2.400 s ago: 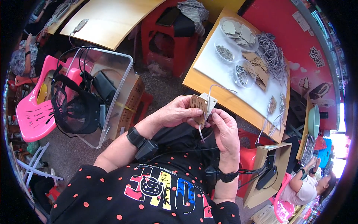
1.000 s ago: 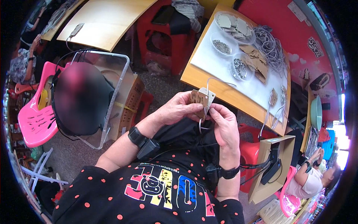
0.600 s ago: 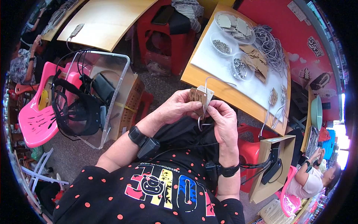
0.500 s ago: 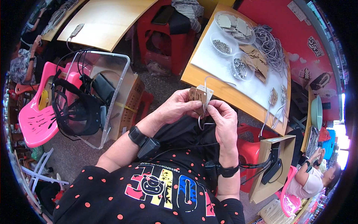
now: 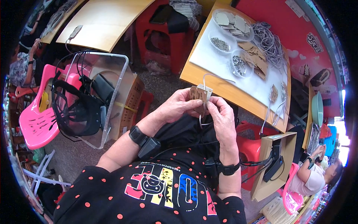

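My left hand (image 5: 176,107) is closed, with thumb and fingers pinching a small brown printed card (image 5: 194,95) above my lap. Part of a pale plate (image 5: 209,90) shows behind the card's right edge. A grey cord (image 5: 217,75) runs over these pieces, its upper end arching toward the table and its lower end hanging under my fingers. My right hand (image 5: 223,118) is pinched at the card's right side, thumb and forefinger on the cord. The fingertips hide exactly how cord, card and plate join.
The table (image 5: 190,73) at the right carries bowls of pale plates (image 5: 236,25) and small metal parts (image 5: 220,44), brown cards (image 5: 257,59) and a grey cord bundle (image 5: 269,44). A clear bin (image 5: 125,86) with a black cap stands left. An open cardboard box (image 5: 257,186) is near my right forearm.
My hands stay almost in place at the card. The right fingers have shifted slightly, and the cord loop hanging beneath looks smaller. The view has moved a little.
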`<state>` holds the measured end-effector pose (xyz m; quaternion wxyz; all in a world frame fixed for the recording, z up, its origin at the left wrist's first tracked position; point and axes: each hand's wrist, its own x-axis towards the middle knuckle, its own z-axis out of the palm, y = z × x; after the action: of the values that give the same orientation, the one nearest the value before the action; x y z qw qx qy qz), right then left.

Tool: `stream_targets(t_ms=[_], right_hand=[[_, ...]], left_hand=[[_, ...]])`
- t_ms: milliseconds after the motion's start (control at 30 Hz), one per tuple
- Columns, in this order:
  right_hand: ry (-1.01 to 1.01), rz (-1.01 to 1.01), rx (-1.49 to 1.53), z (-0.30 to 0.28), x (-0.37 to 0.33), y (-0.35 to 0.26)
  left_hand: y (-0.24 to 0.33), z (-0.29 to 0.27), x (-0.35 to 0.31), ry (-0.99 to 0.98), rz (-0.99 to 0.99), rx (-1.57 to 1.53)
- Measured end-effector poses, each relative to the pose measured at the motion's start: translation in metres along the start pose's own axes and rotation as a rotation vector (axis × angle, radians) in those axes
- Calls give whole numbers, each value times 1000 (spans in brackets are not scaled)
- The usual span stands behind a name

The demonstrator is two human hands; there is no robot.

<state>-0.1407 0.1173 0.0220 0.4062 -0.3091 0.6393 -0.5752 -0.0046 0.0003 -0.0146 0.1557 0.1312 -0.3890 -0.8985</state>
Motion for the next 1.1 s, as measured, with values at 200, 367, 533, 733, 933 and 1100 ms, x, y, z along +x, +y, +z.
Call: stream_targets(t_ms=[200,367,533,733,933,1100], right_hand=[[-28,-53,94,1,4,-2],[123,-358,-520,5,-1,-17],[157,-736,-1131,0,-1,-26],[28,-732,-1197,-5,3,-26],[-5,-702,-1190,-8,4,-18],[-11,-737,-1240,-16,8,-8]], left_hand=[[0,-1,0,15,12,-126],[0,-3,-1,32,32,-112],[2,0,0,64,-15,47],[1,2,2,45,-10,156],[-1,2,2,48,-52,221],[-3,5,2,24,-59,211]])
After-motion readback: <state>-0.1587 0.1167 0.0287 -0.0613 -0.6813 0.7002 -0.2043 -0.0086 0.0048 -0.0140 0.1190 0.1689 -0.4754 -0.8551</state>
